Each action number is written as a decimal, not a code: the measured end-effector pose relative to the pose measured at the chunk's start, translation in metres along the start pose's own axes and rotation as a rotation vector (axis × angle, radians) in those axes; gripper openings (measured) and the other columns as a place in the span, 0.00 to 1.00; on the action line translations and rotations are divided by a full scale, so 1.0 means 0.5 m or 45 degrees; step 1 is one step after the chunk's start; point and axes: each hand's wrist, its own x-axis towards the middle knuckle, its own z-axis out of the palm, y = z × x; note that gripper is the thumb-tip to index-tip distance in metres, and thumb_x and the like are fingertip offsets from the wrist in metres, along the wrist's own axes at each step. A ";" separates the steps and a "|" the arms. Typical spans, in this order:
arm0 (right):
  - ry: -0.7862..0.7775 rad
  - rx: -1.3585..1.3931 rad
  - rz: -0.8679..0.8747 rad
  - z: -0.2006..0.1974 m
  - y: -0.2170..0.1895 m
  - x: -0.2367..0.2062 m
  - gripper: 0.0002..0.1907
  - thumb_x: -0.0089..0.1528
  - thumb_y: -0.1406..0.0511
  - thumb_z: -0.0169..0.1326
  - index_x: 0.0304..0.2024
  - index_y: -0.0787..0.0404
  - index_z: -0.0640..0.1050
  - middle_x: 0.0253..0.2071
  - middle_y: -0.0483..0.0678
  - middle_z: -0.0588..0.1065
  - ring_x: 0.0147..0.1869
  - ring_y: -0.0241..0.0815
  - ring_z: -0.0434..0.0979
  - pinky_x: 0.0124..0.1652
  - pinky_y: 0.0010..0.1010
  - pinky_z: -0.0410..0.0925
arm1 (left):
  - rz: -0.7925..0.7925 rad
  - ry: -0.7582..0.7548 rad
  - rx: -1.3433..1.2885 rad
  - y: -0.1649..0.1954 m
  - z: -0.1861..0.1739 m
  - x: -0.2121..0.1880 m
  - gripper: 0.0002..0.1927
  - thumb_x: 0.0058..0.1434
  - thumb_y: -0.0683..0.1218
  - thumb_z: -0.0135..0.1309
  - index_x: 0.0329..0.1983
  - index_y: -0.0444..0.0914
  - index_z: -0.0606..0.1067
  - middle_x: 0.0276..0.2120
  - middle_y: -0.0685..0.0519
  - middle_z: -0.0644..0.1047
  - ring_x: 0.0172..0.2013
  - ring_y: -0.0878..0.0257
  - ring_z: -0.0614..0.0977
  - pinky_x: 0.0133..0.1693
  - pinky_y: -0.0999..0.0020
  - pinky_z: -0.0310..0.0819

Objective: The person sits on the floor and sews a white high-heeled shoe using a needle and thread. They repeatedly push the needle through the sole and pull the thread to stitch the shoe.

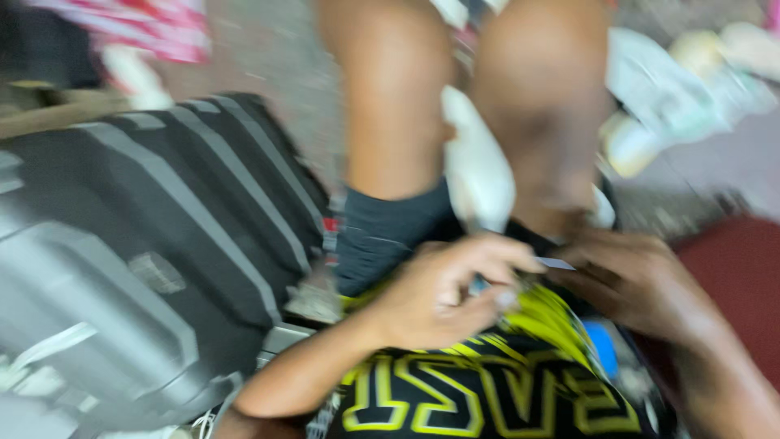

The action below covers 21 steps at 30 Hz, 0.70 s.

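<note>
A seated person's left hand (435, 293) and right hand (638, 280) meet over the lap, each grip pinching one end of a small pale strip (555, 263) above a black shirt with yellow lettering (487, 390); a black striped suitcase (162, 236) lies beside the left knee.

Left hand (439, 289) near centre, forearm entering from lower left, fingers curled, thumb and forefinger pinched rightward; right hand (638, 280) close beside it, forearm from lower right, fingers bent inward; view blurred.
</note>
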 end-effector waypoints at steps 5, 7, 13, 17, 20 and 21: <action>0.045 0.318 0.075 0.004 0.042 -0.025 0.07 0.57 0.69 0.63 0.38 0.60 0.84 0.37 0.43 0.80 0.34 0.33 0.81 0.35 0.25 0.73 | -0.050 0.057 0.071 0.014 -0.017 -0.003 0.24 0.68 0.39 0.48 0.67 0.45 0.72 0.44 0.52 0.85 0.32 0.64 0.86 0.40 0.70 0.83; 0.093 0.430 0.036 0.015 0.058 -0.036 0.07 0.59 0.69 0.62 0.40 0.61 0.84 0.38 0.44 0.80 0.35 0.31 0.80 0.36 0.23 0.72 | -0.058 0.051 0.277 0.017 -0.015 0.001 0.24 0.66 0.41 0.53 0.66 0.46 0.73 0.41 0.52 0.86 0.30 0.63 0.86 0.39 0.70 0.82; 0.165 0.425 0.344 0.041 0.058 -0.035 0.06 0.62 0.70 0.64 0.42 0.61 0.84 0.34 0.47 0.80 0.32 0.33 0.74 0.31 0.27 0.71 | -0.078 -0.110 0.317 0.023 -0.026 0.001 0.34 0.57 0.46 0.62 0.68 0.45 0.68 0.33 0.52 0.81 0.30 0.60 0.85 0.37 0.65 0.81; 0.164 0.303 0.239 0.041 -0.014 0.013 0.07 0.55 0.67 0.65 0.37 0.59 0.86 0.33 0.44 0.81 0.33 0.31 0.79 0.35 0.26 0.73 | 0.045 -0.031 0.348 0.033 -0.030 0.000 0.39 0.54 0.47 0.65 0.70 0.44 0.65 0.36 0.51 0.76 0.33 0.57 0.83 0.38 0.62 0.79; 0.085 0.311 0.195 0.049 -0.081 0.057 0.09 0.51 0.65 0.66 0.34 0.59 0.86 0.32 0.42 0.83 0.32 0.31 0.84 0.36 0.25 0.74 | 0.114 0.034 0.316 0.039 -0.025 0.003 0.42 0.55 0.45 0.64 0.73 0.42 0.61 0.43 0.47 0.75 0.39 0.57 0.82 0.41 0.64 0.80; 0.038 0.315 0.222 0.048 -0.098 0.067 0.10 0.51 0.65 0.68 0.34 0.59 0.86 0.31 0.42 0.84 0.32 0.32 0.84 0.36 0.25 0.75 | 0.129 0.043 0.292 0.041 -0.025 0.002 0.43 0.56 0.45 0.64 0.74 0.41 0.59 0.45 0.46 0.74 0.40 0.57 0.83 0.42 0.64 0.81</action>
